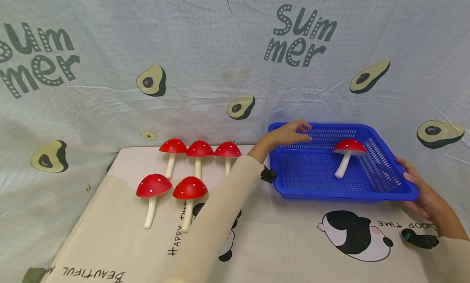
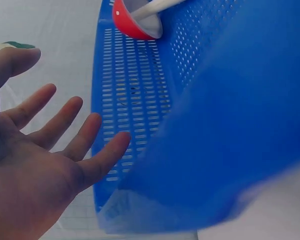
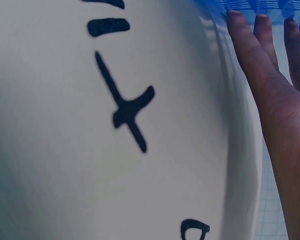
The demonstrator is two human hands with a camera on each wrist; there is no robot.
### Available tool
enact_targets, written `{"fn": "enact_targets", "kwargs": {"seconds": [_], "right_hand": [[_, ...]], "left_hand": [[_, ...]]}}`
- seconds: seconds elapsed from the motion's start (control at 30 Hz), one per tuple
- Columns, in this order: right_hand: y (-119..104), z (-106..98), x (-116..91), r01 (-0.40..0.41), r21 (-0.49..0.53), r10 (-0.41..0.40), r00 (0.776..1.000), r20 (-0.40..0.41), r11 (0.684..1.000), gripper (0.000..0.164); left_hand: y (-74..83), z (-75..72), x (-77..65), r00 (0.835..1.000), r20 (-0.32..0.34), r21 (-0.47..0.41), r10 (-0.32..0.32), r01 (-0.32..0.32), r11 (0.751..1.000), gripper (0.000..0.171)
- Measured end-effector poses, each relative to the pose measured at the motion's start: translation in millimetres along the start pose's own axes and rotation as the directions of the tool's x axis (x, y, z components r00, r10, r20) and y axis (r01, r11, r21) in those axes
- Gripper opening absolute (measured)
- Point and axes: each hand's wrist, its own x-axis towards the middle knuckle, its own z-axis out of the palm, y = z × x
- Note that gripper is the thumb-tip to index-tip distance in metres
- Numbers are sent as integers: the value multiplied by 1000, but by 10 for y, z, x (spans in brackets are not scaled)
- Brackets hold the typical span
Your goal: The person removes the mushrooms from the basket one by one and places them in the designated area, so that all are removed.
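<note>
A blue plastic basket [image 1: 304, 195] with perforated walls is at the right of the table. In it lies one toy mushroom [image 1: 350, 146] with a red, white-dotted cap and white stem, also partly seen in the left wrist view. My left hand [image 1: 291, 134] hovers over the basket's left side, fingers spread and holding nothing. At the basket's right edge my right hand [image 1: 422, 193] grips the rim, with digits above and below it. In the right wrist view its fingertips [image 3: 235, 20] touch the blue plastic. Several matching mushrooms [image 1: 190, 188] lie in two rows at the left.
A printed cloth [image 1: 286, 242] with pandas and lettering covers the table. Behind it hangs a pale curtain [image 1: 198, 71] with avocado and "summer" prints, close to the basket's back edge. My left forearm [image 1: 227, 201] crosses the middle, partly covering one mushroom.
</note>
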Motion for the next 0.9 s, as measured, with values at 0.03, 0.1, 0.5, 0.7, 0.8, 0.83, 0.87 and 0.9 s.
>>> {"fn": "enact_targets", "kwargs": {"seconds": [0.03,0.1,0.5,0.7,0.8,0.83,0.87,0.9], "right_hand": [[4,-4,-1,-3,-3,3,1000,-4,1000,54],[6,-9,-2,-13,-18,13,1000,-17,1000,54],[20,-52,-10,-16,-14,16,1000,-6,1000,55],[-1,-56,7,-7,-39,6,1000,-17,999,53],[-19,-39,31,-7,-52,6,1000,-18,999,54],[-24,-36,38,-10,-57,9,1000,-17,998,55],[-30,-33,45,-14,-58,13,1000,-17,998,55],[-34,-31,51,-19,-57,18,1000,-18,998,55]], "left_hand": [[-7,5,13,1000,6,-2,-6,6,1000,51],[-13,16,38,1000,18,-18,-23,23,1000,51],[77,166,215,987,91,-75,-132,139,987,54],[126,237,299,977,141,-23,-157,162,987,55],[143,247,328,976,142,-5,-167,169,986,55],[148,250,337,975,144,-1,-168,170,985,55],[153,253,344,974,146,1,-171,172,985,55],[159,255,349,973,149,3,-174,176,984,55]]}}
